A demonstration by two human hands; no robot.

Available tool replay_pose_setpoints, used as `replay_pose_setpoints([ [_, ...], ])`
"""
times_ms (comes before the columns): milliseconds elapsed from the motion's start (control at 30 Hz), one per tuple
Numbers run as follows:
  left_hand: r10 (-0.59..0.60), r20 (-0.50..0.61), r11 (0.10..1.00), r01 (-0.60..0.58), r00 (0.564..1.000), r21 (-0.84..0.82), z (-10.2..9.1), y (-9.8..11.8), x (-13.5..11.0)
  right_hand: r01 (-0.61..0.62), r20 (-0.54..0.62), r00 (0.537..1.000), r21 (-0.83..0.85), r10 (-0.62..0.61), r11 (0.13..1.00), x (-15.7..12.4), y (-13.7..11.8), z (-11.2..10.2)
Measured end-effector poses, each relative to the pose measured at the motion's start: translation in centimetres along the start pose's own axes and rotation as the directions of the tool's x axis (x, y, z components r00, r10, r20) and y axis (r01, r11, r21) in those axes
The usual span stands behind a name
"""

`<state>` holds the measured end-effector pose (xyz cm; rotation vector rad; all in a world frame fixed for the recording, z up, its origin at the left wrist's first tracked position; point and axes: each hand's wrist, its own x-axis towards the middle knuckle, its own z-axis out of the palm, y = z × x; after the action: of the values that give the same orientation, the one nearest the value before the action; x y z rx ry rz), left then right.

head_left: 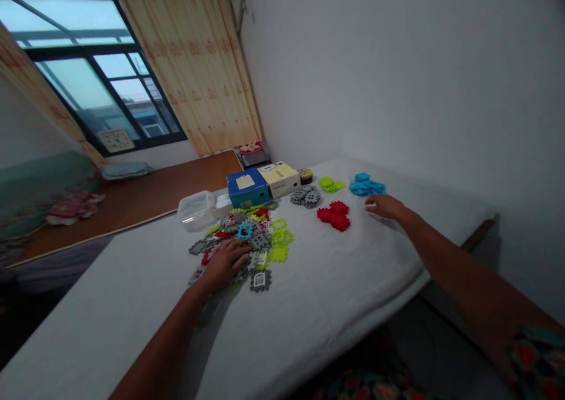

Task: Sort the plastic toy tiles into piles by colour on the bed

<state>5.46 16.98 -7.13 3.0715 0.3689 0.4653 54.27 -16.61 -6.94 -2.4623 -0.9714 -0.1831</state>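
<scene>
A mixed heap of toothed plastic building pieces (260, 239) in grey, lime green, red and blue lies on the white-covered table. Over its near side rests my left hand (226, 263), fingers stretched out and touching the pieces. Farther right, my right hand (383, 206) is just in front of a small pile of blue pieces (366, 186); its fingers are slightly bent, with thumb and fingertips a little apart and no piece visible between them. Sorted piles of red pieces (334, 215), grey pieces (306, 197) and lime green pieces (330, 185) lie between my hands.
Behind the heap stand a clear plastic container (196, 210), a blue box (248, 188), a yellow and white box (279, 179) and a round dark tin (305, 176). A white wall (397, 76) borders the table's far right side.
</scene>
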Motion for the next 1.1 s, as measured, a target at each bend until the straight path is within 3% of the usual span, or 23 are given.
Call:
replay_pose_setpoints([
  [100, -0.019, -0.066, 0.998, 0.015, 0.998, -0.063, 0.0, 0.8, 0.2, 0.035, 0.134, 0.991, -0.088, -0.023, 0.995, -1.0, -0.8, 0.4],
  [200, -0.069, -0.152, 0.994, 0.054, 0.986, -0.097, 0.3, 1.2, 0.3, 0.231, 0.142, 0.963, -0.011, -0.227, 0.973, -1.0, -5.0, 0.6],
  [333, -0.204, -0.268, 0.979, 0.191, 0.942, -0.074, 0.2, 0.8, -0.4, 0.459, 0.183, 0.847, 0.22, -0.499, 0.861, -2.2, -14.6, 1.8],
  [433, -0.212, -0.304, 0.977, 0.19, 0.929, -0.101, -0.1, 0.4, -1.3, 0.558, 0.214, 0.718, 0.391, -0.662, 0.732, -4.3, -21.8, 4.5],
  [500, -0.205, -0.311, 0.978, 0.179, 0.928, -0.11, -0.2, 0.5, -1.7, 0.643, 0.156, 0.644, 0.42, -0.749, 0.641, -5.4, -25.7, 6.8],
  [600, -0.217, -0.289, 0.976, 0.2, 0.932, -0.088, -0.1, 1.1, -1.9, 0.729, 0.085, 0.571, 0.404, -0.817, 0.552, -6.1, -29.3, 9.9],
  [733, -0.187, -0.241, 0.982, 0.173, 0.952, -0.077, 0.2, 1.7, -1.9, 0.741, 0.119, 0.536, 0.407, -0.836, 0.533, -5.7, -30.7, 11.8],
  [800, -0.183, -0.243, 0.982, 0.166, 0.953, -0.089, 0.2, 1.7, -2.0, 0.735, 0.109, 0.536, 0.427, -0.837, 0.527, -5.7, -30.6, 12.0],
  [900, -0.186, -0.255, 0.981, 0.164, 0.949, -0.104, 0.3, 1.6, -2.0, 0.716, 0.055, 0.591, 0.424, -0.805, 0.555, -5.7, -29.8, 11.6],
  [1000, -0.178, -0.259, 0.982, 0.156, 0.949, -0.103, 0.3, 1.6, -1.9, 0.656, 0.032, 0.7, 0.368, -0.714, 0.659, -4.0, -27.9, 10.6],
  [1100, -0.182, -0.258, 0.982, 0.164, 0.949, -0.091, 0.3, 1.6, -1.9, 0.503, 0.043, 0.85, 0.228, -0.525, 0.834, -0.1, -24.5, 9.2],
])
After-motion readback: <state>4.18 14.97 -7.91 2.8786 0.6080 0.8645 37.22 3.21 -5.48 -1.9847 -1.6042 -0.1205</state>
